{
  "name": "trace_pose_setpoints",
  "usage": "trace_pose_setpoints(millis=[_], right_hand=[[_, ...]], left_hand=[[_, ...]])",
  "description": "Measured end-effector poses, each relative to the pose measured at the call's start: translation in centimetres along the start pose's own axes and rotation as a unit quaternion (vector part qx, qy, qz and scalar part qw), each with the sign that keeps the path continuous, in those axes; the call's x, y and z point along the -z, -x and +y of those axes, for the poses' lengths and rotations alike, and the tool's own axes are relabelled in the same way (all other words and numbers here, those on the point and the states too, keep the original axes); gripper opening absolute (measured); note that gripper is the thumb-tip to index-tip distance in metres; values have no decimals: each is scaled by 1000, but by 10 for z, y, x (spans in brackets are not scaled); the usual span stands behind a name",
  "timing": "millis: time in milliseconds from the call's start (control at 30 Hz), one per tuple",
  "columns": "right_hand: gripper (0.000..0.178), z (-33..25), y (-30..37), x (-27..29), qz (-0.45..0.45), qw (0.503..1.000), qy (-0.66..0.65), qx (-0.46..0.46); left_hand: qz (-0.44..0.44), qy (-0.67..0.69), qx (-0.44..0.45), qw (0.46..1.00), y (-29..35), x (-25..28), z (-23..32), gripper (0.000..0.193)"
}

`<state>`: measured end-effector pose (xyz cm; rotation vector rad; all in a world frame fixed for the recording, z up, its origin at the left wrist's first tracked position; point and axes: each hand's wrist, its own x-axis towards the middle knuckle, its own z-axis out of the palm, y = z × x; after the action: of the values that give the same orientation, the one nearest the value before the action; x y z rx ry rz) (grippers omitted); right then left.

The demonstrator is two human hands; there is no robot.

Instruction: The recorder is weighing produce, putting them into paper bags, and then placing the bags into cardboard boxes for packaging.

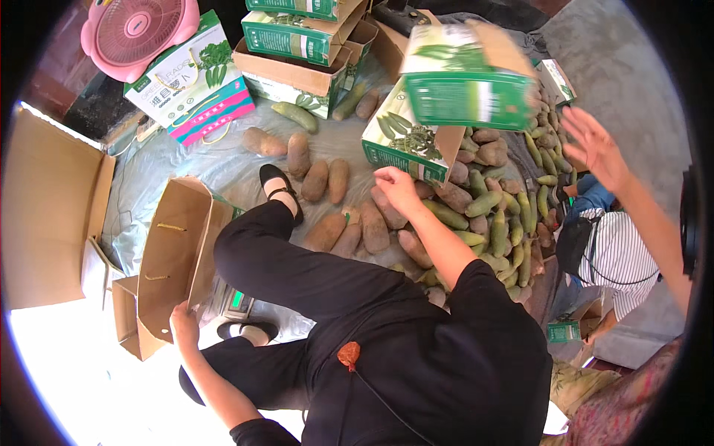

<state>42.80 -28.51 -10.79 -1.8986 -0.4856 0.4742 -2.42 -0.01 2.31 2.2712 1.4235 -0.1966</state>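
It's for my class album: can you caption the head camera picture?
Left hand at an open brown box, right hand by a green-and-white box, vegetables heaped nearby.

- A green-and-white box [470, 97] is blurring.
- The top edge is cutting off the pink fan [137, 30].
- The display [238, 299] on the scale [229, 311] is showing too small to read.

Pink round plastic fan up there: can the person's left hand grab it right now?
Probably not: the left hand is at the lower edge of the open brown cardboard box, and the pink fan looks well beyond that box.
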Motion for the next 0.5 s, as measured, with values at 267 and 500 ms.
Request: trace_pose_setpoints(millis=[267,500], right_hand=[[13,23,-7,78,339,937,-84,4],[53,9,-51,113,353,920,-80,-154]], left_hand=[[44,10,-14,999,-1,-12,-21,30],[34,-6,-8,999,0,-14,-31,31]])
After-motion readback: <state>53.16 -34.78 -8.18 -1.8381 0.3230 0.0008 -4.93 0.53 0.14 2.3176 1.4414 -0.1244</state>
